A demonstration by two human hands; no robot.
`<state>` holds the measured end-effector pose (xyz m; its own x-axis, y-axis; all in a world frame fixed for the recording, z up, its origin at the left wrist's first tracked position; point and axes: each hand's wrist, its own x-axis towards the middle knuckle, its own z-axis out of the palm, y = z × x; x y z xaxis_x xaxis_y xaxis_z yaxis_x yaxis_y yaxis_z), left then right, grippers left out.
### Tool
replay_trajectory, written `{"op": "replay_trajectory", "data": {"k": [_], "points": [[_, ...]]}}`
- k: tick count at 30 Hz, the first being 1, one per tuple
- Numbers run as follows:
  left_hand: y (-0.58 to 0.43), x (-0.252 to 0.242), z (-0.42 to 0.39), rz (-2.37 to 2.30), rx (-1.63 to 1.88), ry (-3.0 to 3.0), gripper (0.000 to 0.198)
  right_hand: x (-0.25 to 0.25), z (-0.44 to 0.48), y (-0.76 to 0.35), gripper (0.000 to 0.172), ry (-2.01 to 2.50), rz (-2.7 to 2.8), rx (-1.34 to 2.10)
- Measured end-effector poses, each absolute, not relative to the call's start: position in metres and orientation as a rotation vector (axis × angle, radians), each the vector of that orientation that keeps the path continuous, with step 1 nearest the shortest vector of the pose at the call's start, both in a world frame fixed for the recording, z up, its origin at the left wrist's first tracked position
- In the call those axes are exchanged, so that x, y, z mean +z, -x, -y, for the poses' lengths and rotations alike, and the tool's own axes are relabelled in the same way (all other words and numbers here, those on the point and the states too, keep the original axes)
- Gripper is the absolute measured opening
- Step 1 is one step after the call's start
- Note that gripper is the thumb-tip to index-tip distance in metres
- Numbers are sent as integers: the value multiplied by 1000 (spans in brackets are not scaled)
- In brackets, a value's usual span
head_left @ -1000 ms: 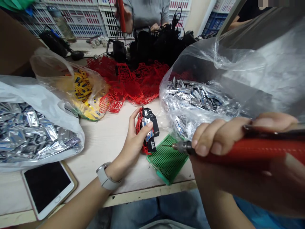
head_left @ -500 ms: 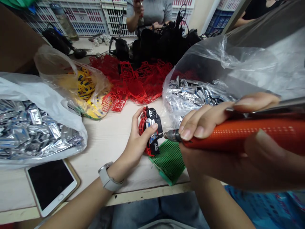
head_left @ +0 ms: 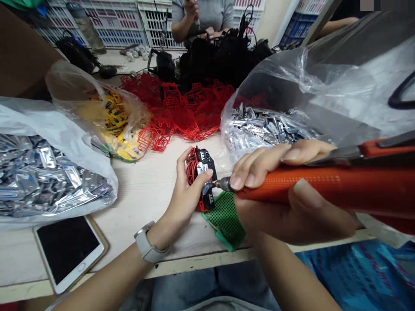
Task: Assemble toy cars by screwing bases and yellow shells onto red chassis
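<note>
At the centre of the frame our left hand (head_left: 186,190) has its grip closed around a small black toy assembly (head_left: 203,170) with a red wire-like frame on its left side, held upright just above the table (head_left: 142,190). Our right hand (head_left: 285,194) has its grip wrapped tight on the orange electric screwdriver (head_left: 324,188), whose metal tip (head_left: 221,184) meets the right side of the assembly. We judge the piece to be mid-fastening: the frame and black body already sit together, and the screw under the tip looks to be going in, though the contact point is too small for us to tell how deep it sits. Any further screws are hidden by the fingers.

Just below the assembly, at centre bottom, lies a green perforated tray (head_left: 225,218), partly under our right wrist. To the upper centre sits a pile of loose red frames (head_left: 188,110), with a heap of black parts (head_left: 220,58) behind it. A clear bag of yellow pieces (head_left: 110,116) lies at upper left, and bags of silver parts fill the left edge (head_left: 42,172) and the right (head_left: 266,127). A tablet (head_left: 68,248) rests at lower left. Another person's hands (head_left: 194,13) work at the top centre, well apart from ours. The right-hand bag crowds the screwdriver's side; nothing else blocks the work.
</note>
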<state>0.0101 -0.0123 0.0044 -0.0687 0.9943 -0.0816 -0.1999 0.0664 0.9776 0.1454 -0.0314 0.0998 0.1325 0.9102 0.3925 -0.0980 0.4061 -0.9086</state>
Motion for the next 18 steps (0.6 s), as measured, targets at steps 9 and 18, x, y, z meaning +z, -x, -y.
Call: {"op": "replay_trajectory", "data": {"k": [9,18], "points": [[-12,11,15,-1094,1219,-882,65,100,24,-130,21,690,1093,737],[7,13,-5,-1119,1399,-847,74,94,12,-155,17,865,1150,639]]}}
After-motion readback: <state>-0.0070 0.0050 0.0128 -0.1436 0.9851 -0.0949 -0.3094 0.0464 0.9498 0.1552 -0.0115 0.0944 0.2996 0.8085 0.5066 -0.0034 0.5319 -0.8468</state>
